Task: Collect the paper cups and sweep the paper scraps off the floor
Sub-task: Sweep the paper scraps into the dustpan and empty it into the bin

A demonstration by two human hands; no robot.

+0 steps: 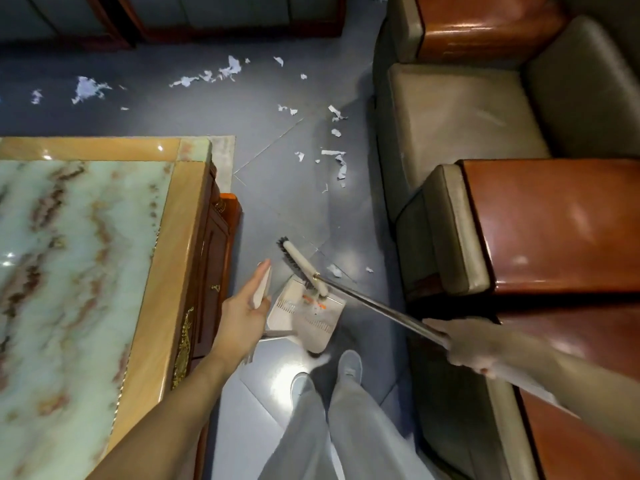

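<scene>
1. The left hand is held flat at the left side of a beige dustpan. Its fingers are straight and lie along the pan's upright handle piece, not curled round it.
2. The right hand, blurred, has its fingers wrapped round the metal pole of a broom.
3. The pole slants down and to the left to the broom's beige head with dark bristles, which sits over the far edge of the dustpan.
4. The dustpan stands on the grey floor, just ahead of the person's pale shoes. It is between the near right corner of the marble worktop and the front of the sofa.
5. Paper scraps lie scattered over the floor.
   - One trail runs along the sofa's front edge.
   - A couple lie just right of the broom head.
   - More lie in loose clusters beyond the worktop's far edge, toward the far wall.
6. The scraps near the sofa are well apart from the dustpan, and those by the broom head are just beside it.
</scene>
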